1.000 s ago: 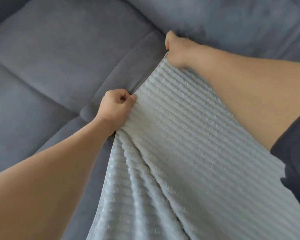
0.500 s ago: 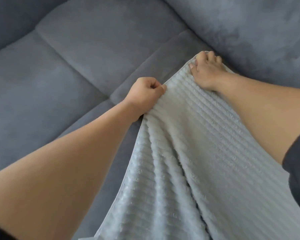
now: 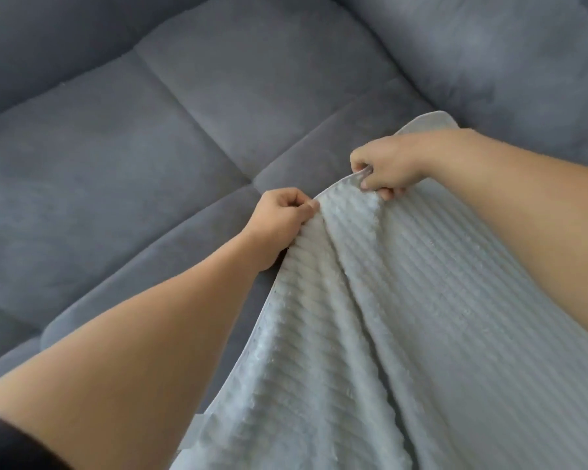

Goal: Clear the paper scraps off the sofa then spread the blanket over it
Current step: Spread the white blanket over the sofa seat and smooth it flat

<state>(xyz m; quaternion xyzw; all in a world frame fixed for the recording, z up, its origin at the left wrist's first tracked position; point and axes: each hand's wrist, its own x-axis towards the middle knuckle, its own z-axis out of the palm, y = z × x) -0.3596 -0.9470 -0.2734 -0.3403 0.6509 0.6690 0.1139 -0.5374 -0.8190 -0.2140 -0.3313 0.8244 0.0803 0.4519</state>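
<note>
A pale grey ribbed blanket (image 3: 421,317) lies over the right part of the blue-grey sofa (image 3: 133,171) and runs down toward me. My left hand (image 3: 282,215) grips its upper edge in a fist. My right hand (image 3: 384,171) pinches the same edge a short way to the right, fingers curled round the hem. The edge is lifted and bunched into a ridge between the two hands. A corner of the blanket (image 3: 428,122) rests on the seat beyond my right wrist. No paper scraps are in view.
The sofa's quilted seat cushions stretch bare to the left and far side. Its backrest (image 3: 506,56) rises at the upper right, close behind the blanket corner. A seam between seat panels (image 3: 252,179) runs just past my left hand.
My right hand has left the far corner, where it pressed the blanket flat, and come back toward my left hand, taking hold of the edge. The left hand kept its grip.
</note>
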